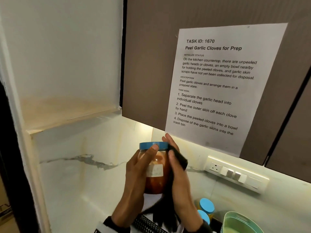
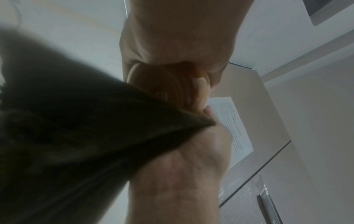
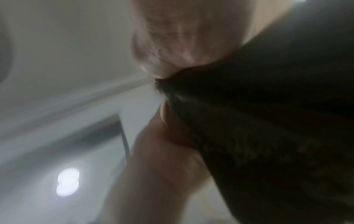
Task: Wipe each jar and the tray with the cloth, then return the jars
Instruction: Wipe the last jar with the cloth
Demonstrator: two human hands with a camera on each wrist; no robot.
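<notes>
A glass jar (image 1: 156, 174) with a blue lid (image 1: 154, 146), a pale label and reddish-brown contents is held up in front of the marble wall. My left hand (image 1: 143, 165) grips its left side, thumb up near the lid. My right hand (image 1: 176, 167) holds a black cloth (image 1: 180, 159) against the jar's right side, and the cloth's tail hangs down below. The left wrist view shows the jar's base (image 2: 164, 84) beside the dark cloth (image 2: 76, 136). In the blurred right wrist view the cloth (image 3: 268, 121) fills the right half. A black mesh tray (image 1: 146, 222) lies under my wrists.
Two more blue-lidded jars (image 1: 207, 206) stand at the lower right next to a green tub (image 1: 239, 222). A printed sheet (image 1: 218, 84) hangs on the brown cabinet door above. A socket and switch panel (image 1: 234, 174) is on the wall to the right.
</notes>
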